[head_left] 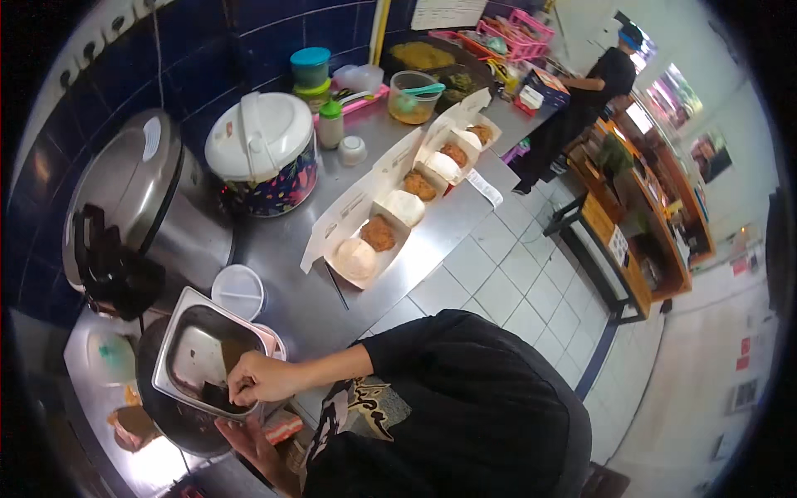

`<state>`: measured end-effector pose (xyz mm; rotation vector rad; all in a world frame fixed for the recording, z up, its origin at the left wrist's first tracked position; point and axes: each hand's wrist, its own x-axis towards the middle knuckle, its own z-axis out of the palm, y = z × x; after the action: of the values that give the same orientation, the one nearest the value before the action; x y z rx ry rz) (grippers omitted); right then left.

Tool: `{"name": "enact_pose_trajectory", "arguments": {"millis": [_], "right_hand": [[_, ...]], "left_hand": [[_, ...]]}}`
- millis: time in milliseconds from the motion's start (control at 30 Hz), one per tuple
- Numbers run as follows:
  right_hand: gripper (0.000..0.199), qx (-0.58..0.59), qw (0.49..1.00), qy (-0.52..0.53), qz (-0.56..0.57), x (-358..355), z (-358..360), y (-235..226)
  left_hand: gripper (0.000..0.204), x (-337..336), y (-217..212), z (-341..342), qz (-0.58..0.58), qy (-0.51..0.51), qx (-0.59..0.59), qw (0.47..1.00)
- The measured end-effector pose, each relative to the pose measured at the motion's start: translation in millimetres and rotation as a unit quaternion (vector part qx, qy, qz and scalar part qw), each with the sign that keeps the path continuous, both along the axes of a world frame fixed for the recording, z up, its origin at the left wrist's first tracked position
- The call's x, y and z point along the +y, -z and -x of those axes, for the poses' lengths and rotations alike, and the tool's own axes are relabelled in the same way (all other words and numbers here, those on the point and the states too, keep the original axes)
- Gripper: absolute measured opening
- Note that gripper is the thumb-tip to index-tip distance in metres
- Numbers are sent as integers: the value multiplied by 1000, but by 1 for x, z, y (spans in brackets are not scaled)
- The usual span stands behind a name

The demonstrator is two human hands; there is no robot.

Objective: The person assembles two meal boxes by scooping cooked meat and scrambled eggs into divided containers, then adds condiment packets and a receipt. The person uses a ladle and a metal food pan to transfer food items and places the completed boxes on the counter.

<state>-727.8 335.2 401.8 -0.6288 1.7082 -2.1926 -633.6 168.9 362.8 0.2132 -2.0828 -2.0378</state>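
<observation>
A rectangular steel pan sits at the lower left with a little brown content and a dark piece in it. Inside its near end is my right hand, its fingers pinched together over the dark piece. What they grip is too small to make out. My left hand is just below the pan's near corner, fingers stretched out, with nothing visible in it. Beside the pan stands a round white lidded tub. Further along the steel counter, a row of opened paper boxes holds rice mounds and fried chicken pieces.
A large steel cooker and a white-lidded flowered rice cooker stand against the blue tiles. A squeeze bottle and a clear tub are behind the boxes. Another person in dark clothes works at the far end.
</observation>
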Motion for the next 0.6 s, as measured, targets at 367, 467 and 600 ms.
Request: {"name": "enact_pose_trajectory", "arguments": {"millis": [367, 467, 600], "right_hand": [[4, -49, 997, 21, 52, 8, 7, 9], [3, -20, 998, 46, 46, 13, 9, 9], [9, -42, 998, 28, 29, 19, 8, 4]], "left_hand": [[67, -12, 10, 30, 80, 68, -44, 993], [62, 11, -16, 30, 13, 120, -43, 992], [50, 19, -14, 27, -37, 67, 1, 997]]}}
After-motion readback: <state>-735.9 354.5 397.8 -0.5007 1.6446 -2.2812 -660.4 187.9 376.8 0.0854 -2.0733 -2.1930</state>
